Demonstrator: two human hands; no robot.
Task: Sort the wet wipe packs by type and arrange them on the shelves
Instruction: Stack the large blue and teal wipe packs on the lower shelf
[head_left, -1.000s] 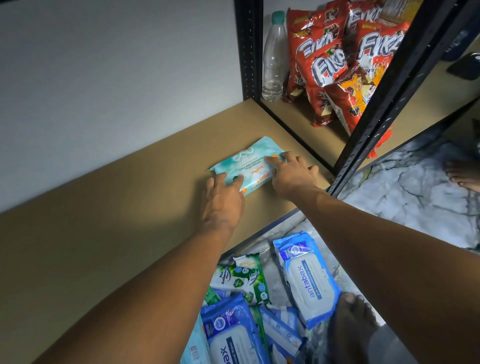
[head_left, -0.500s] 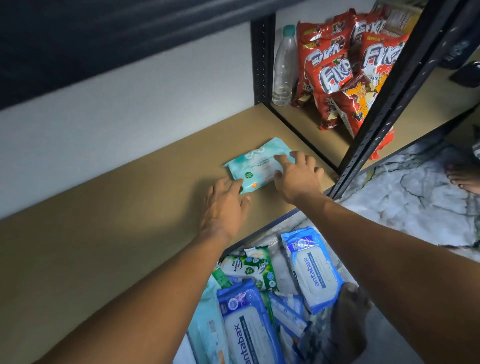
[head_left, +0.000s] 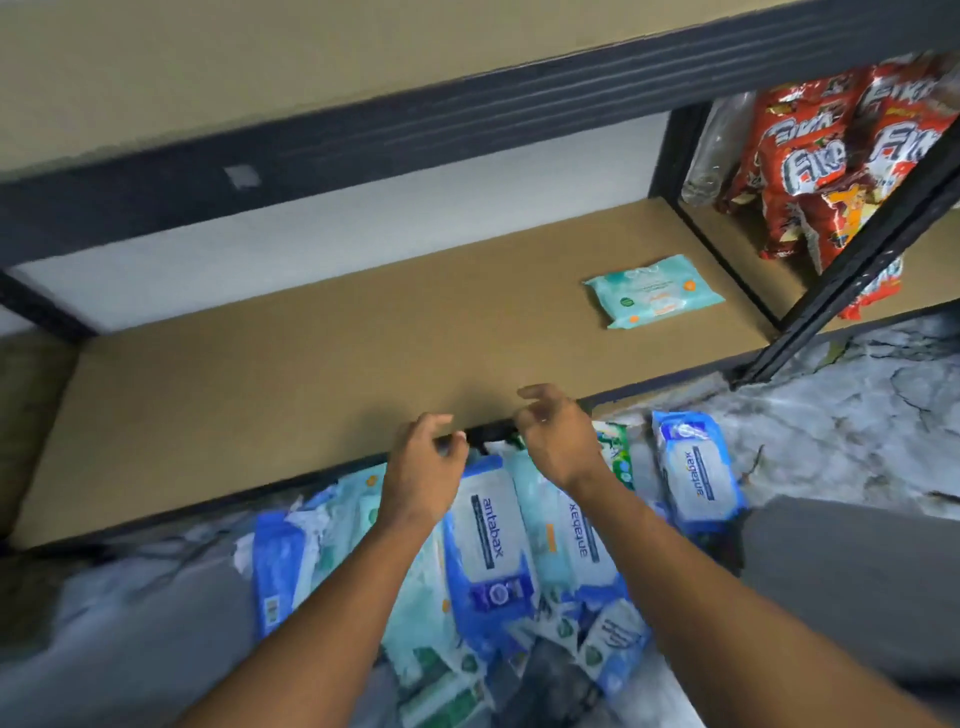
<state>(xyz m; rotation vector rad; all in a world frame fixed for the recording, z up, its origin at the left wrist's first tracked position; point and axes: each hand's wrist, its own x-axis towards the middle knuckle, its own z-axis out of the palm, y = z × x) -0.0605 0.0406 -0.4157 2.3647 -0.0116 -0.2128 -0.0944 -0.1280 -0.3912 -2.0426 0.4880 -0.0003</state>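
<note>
The shelf (head_left: 311, 374) is bare but for one item. On the floor below its front edge lies the pile (head_left: 488, 545) of blue, teal and green packs, unsorted. The teal pack (head_left: 653, 291) now lies flat near the shelf's right end, with both hands off it. The left hand (head_left: 423, 467) and right hand (head_left: 556, 441) have drawn back to the shelf edge above the pile, fingers loosely curled, holding nothing. That placement looks finished; choosing another pack likely follows.
</note>
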